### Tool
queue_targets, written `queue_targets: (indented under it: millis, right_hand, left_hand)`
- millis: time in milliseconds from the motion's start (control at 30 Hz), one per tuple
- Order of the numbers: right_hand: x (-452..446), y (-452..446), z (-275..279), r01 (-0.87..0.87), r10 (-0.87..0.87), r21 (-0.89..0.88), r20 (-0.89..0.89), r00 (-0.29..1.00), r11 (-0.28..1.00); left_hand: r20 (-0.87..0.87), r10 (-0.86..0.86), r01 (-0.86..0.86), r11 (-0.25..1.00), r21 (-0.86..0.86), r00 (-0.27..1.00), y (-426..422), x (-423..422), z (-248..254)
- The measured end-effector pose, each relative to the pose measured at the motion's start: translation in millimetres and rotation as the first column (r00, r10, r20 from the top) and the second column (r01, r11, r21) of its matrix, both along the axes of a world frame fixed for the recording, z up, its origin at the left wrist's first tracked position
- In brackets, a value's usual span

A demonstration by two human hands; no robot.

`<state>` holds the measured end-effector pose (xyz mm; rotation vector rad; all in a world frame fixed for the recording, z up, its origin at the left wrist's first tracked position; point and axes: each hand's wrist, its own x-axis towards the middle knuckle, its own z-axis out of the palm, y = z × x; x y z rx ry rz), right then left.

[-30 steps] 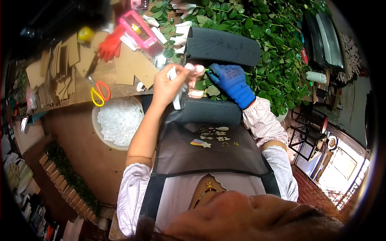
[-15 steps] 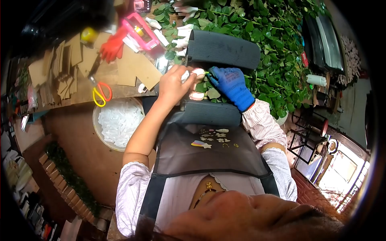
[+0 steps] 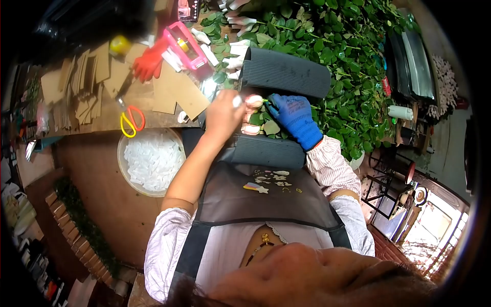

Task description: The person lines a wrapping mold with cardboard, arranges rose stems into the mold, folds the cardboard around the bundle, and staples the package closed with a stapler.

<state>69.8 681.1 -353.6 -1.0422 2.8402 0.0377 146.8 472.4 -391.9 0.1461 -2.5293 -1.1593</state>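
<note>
My left hand (image 3: 223, 116) is bare and smeared by motion, just left of the rose heads. A small white patch shows at its fingers; what it is I cannot make out. My right hand (image 3: 294, 113), in a blue knit glove, pinches the green stem of a pale pink rose (image 3: 253, 101) just behind its head. Below that one, more pale rose heads (image 3: 250, 129) lie in a stack with green leaves. They rest between two flaps of dark ribbed wrap, an upper flap (image 3: 286, 73) and a lower flap (image 3: 268, 152).
Leafy rose stems (image 3: 353, 77) cover the table's right side, with white-sleeved heads (image 3: 242, 23) at their left. Toward the left are a pink tape dispenser (image 3: 198, 61), red glove (image 3: 149, 62), cardboard pieces (image 3: 179, 92), scissors (image 3: 132, 120) and a tub of white sleeves (image 3: 153, 161).
My left hand has drawn slightly back from the top rose head and is now blurred. My right hand keeps its pinch on the stem. The whole view has shifted slightly downward.
</note>
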Motion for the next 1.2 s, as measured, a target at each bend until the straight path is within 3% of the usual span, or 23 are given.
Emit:
queue_targets:
  millis: [33, 100, 167, 300, 367, 400, 433, 500, 533, 567, 633, 667, 733, 833, 900, 1000, 1067, 1167, 1200]
  right_hand:
    - [-1, 1, -1, 0.02, -0.02, -0.03, 0.006, 1.0, 0.999]
    - [-4, 7, -7, 0.06, -0.058, -0.087, 0.026, 0.998, 0.994]
    - [-8, 8, -9, 0.111, -0.109, -0.093, 0.031, 0.994, 0.989]
    - [-4, 12, 2, 0.153, -0.137, -0.163, 0.105, 0.985, 0.975]
    - [8, 19, 24, 0.13, -0.117, -0.309, 0.061, 0.991, 0.942]
    - [12, 21, 35, 0.114, -0.108, -0.377, 0.039, 0.993, 0.919]
    - [12, 22, 46, 0.114, -0.043, -0.404, 0.182, 0.982, 0.908]
    - [12, 22, 61, 0.133, 0.092, -0.457, 0.439, 0.894, 0.879]
    - [12, 22, 56, -0.002, 0.156, -0.339, 0.428, 0.89, 0.941]
    - [12, 17, 51, -0.078, 0.152, -0.178, 0.453, 0.879, 0.981]
    - [13, 0, 40, -0.241, 0.137, 0.145, 0.508, 0.85, 0.96]
    - [13, -6, 34, -0.262, 0.151, 0.151, 0.514, 0.844, 0.953]
    - [10, -17, 21, -0.33, 0.174, 0.222, 0.523, 0.835, 0.917]
    - [8, -22, 8, -0.384, 0.209, 0.243, 0.532, 0.82, 0.891]
    - [9, -19, 5, -0.382, 0.22, 0.209, 0.539, 0.813, 0.9]
    - [4, -7, 15, -0.292, 0.182, 0.135, 0.525, 0.832, 0.947]
    - [5, -4, 29, -0.149, 0.086, 0.084, 0.508, 0.857, 0.985]
    - [1, -5, 9, -0.195, 0.146, 0.046, 0.505, 0.851, 0.98]
    - [0, -14, 6, -0.268, 0.163, 0.129, 0.528, 0.833, 0.955]
  left_hand:
    - [-0.002, 0.077, -0.077, 0.996, 0.042, 0.997, -8, 2, 1]
    - [0.173, 0.167, -0.218, 0.915, 0.339, 0.971, -27, 14, -8]
    - [0.246, 0.168, -0.254, 0.891, 0.377, 0.955, -48, 37, -7]
    - [0.24, 0.232, -0.255, 0.965, 0.067, 0.942, -95, 107, -27]
    - [0.399, 0.305, -0.209, 0.941, -0.268, 0.865, -135, 163, -64]
    - [0.547, 0.383, -0.193, 0.908, -0.372, 0.744, -153, 184, -68]
    - [0.662, 0.462, -0.155, 0.87, -0.469, 0.59, -160, 199, -64]
    - [0.678, 0.579, 0.178, 0.686, -0.705, 0.453, -164, 218, -52]
    - [0.73, 0.529, 0.174, 0.745, -0.643, 0.434, -170, 218, -61]
    - [0.715, 0.423, 0.141, 0.8, -0.583, 0.558, -172, 212, -69]
    - [0.706, 0.136, 0.018, 0.978, -0.206, 0.695, -151, 169, -61]
    - [0.618, 0.029, -0.033, 0.999, -0.005, 0.785, -129, 144, -46]
    - [0.449, -0.107, -0.042, 0.95, 0.308, 0.887, -87, 103, -30]
    - [0.329, -0.248, 0.044, 0.853, 0.52, 0.911, -44, 52, -33]
    - [0.311, -0.342, 0.181, 0.876, 0.448, 0.887, -22, 26, -11]
    - [0.366, -0.41, 0.358, 0.911, 0.202, 0.836, -8, 10, -36]
    - [0.382, -0.432, 0.39, 0.902, 0.185, 0.817, -10, 8, -33]
    - [0.409, -0.457, 0.416, 0.889, 0.19, 0.79, -10, 7, -33]
    - [0.415, -0.466, 0.43, 0.884, 0.183, 0.782, -11, 5, -32]
